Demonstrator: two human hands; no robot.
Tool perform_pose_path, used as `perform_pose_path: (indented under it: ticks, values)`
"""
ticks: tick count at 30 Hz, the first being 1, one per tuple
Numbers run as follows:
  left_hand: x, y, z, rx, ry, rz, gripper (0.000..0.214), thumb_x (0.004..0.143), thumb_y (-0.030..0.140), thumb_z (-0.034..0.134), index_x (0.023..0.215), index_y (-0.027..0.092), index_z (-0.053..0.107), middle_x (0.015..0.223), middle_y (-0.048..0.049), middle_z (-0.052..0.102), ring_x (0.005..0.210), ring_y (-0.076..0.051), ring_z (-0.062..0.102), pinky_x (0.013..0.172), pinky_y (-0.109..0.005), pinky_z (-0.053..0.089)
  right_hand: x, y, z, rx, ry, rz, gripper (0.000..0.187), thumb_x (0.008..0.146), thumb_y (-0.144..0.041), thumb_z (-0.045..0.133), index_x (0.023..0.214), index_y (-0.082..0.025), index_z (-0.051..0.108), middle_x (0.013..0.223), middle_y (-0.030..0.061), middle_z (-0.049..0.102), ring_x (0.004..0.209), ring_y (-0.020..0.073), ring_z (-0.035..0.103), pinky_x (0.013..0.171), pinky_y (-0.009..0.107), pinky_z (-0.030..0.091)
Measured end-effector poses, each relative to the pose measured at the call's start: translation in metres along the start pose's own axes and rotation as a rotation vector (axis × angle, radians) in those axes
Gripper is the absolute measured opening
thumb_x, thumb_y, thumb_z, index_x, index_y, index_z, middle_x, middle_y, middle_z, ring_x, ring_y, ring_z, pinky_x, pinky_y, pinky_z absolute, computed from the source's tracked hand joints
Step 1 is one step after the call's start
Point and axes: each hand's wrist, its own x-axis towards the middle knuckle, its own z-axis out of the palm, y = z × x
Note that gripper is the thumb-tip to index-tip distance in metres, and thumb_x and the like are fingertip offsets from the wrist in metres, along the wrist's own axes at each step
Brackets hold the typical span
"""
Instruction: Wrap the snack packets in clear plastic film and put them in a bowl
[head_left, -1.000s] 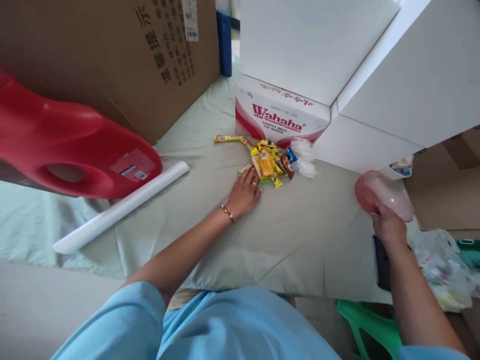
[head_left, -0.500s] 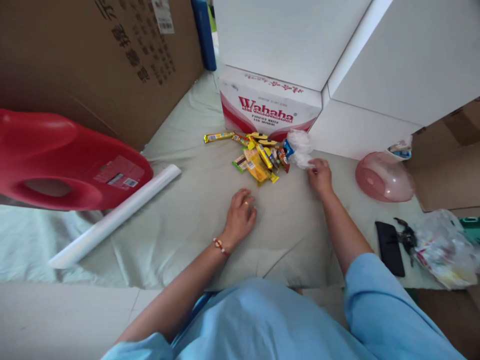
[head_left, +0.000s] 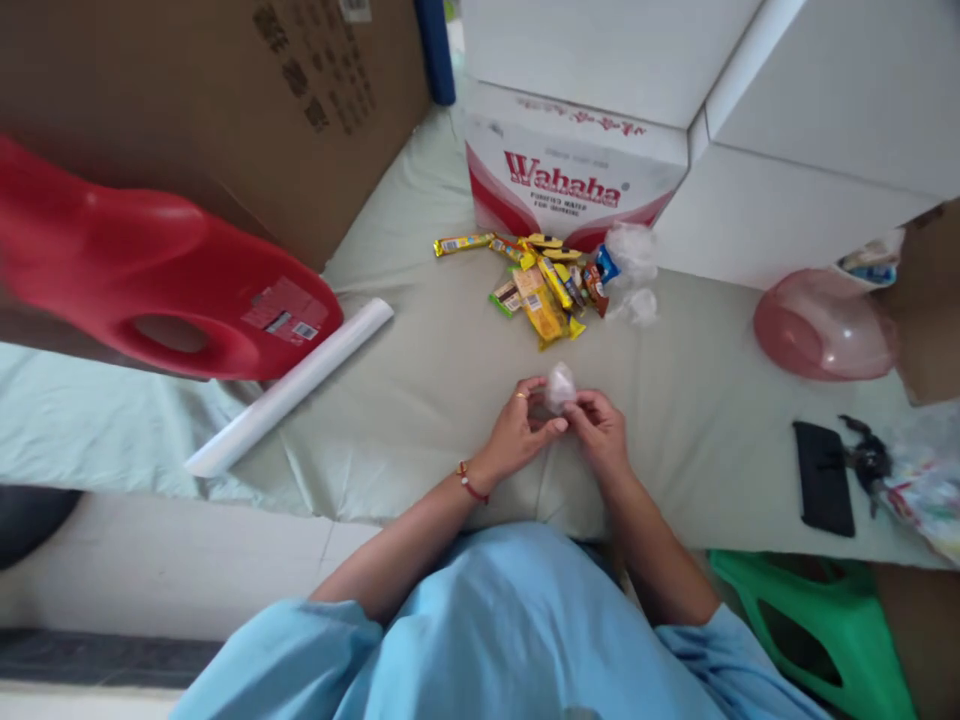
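A small crumpled clear plastic bag is pinched in the fingertips of my right hand, above the front part of the cloth. My left hand curves in from the other side, thumb and fingers apart; its fingertips reach the edge of the bag, though a grip does not show. Beyond my hands lies a pile of wrapped snacks, mostly yellow packets with some brown and blue ones. More crumpled clear plastic bags lie at the right of the pile.
A Wahaha water carton stands behind the snacks. On the left are a red jug, a white roll and a large cardboard box. To the right are a pink bowl, a black phone and keys.
My right hand has come back from the plastic bags beside the pile with a small one between its fingers. My left hand has moved right to meet it. The view has shifted.
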Motion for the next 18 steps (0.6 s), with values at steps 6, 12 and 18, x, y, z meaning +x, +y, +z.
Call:
perform_pose_path:
  ticks: [6,12,18]
  values:
    - [0.013,-0.005,-0.008,-0.081,0.106,-0.055,0.039,0.072,0.039,0.091,0.097,0.019,0.070,0.085,0.0001,0.071,0.079,-0.014,0.063,0.079,-0.026,0.049,0.013,-0.009,-0.005,0.106,-0.036,0.019,0.038,0.074,-0.055,0.087,0.087,-0.024,0.069,0.088,-0.0008,0.070,0.055,0.0084,0.047,0.052,0.025,0.041]
    - [0.007,0.009,-0.028,-0.214,0.048,-0.135,0.042,0.069,0.045,0.094,0.071,0.016,0.065,0.061,0.0036,0.056,0.055,-0.007,0.045,0.051,-0.021,0.035,0.019,-0.018,-0.023,0.260,0.050,0.158,0.046,0.068,-0.056,0.091,0.083,-0.024,0.060,0.060,-0.0096,0.047,0.044,0.0055,0.026,0.038,0.020,0.022]
    - [-0.006,0.025,-0.039,-0.306,0.056,-0.190,0.049,0.070,0.050,0.093,0.068,0.017,0.056,0.058,0.0067,0.046,0.050,-0.004,0.037,0.046,-0.018,0.029,0.012,-0.013,-0.025,0.160,-0.032,0.138,0.044,0.080,-0.063,0.081,0.089,-0.024,0.062,0.066,-0.0059,0.051,0.047,0.0072,0.030,0.041,0.022,0.025]
